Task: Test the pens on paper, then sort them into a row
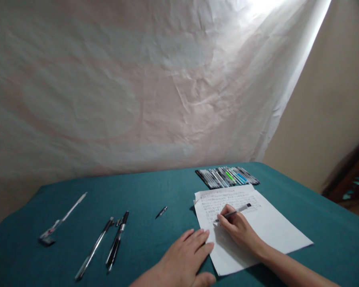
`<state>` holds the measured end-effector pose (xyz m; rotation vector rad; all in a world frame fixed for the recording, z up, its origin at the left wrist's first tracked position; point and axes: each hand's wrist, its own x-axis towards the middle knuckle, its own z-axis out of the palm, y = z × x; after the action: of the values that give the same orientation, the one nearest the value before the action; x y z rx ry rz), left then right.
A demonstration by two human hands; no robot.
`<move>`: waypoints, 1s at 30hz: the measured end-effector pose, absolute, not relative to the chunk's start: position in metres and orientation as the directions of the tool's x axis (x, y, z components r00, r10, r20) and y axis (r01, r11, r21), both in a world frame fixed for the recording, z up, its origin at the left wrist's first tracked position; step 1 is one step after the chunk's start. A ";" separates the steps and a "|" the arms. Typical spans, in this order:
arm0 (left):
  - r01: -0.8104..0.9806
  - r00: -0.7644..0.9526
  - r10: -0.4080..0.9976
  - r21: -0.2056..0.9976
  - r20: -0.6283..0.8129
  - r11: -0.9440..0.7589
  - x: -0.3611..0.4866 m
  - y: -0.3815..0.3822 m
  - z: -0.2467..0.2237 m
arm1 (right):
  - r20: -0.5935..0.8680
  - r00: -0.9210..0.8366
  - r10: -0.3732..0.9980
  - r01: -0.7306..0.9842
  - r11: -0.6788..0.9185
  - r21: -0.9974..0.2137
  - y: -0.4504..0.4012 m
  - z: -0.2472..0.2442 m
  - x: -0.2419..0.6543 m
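My right hand grips a pen with a dark end, its tip down at the left part of the sheet of paper. Rows of dark handwriting cover the upper part of this white sheet, and another sheet edge peeks out at its top left corner. My left hand lies flat with fingers stretched, the fingertips at the paper's left edge. A small dark pen cap lies on the cloth, above and left of my left hand.
A row of many pens lies side by side behind the paper. On the left are a clear-barrelled pen, dark pens and a white, thin pen-like item. Teal cloth covers the table; a pale sheet hangs behind.
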<state>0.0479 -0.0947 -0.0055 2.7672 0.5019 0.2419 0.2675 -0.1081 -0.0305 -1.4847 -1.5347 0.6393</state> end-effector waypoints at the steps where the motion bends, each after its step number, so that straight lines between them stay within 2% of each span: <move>1: 0.313 0.925 0.365 0.330 0.108 -0.891 0.048 -0.095 -0.005 | 0.240 0.095 0.966 0.517 0.158 -0.841 -0.108 -0.030 0.267; 6: 0.310 0.934 0.349 0.303 0.081 -0.901 0.046 -0.094 -0.008 | 0.245 0.063 0.968 0.532 0.174 -0.828 -0.110 -0.030 0.266; 19: 0.336 0.926 0.376 0.380 0.035 -0.862 0.044 -0.097 0.005 | 0.257 0.061 0.965 0.548 0.183 -0.816 -0.107 -0.036 0.269; 30: 0.359 0.921 0.390 0.381 0.004 -0.852 0.047 -0.100 0.013 | 0.251 0.048 0.967 0.574 0.179 -0.799 -0.108 -0.033 0.268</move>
<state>0.0466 -0.0996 0.0127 2.7027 0.5473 0.1141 0.2682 -0.1081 -0.0332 -1.4968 -1.6287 0.5986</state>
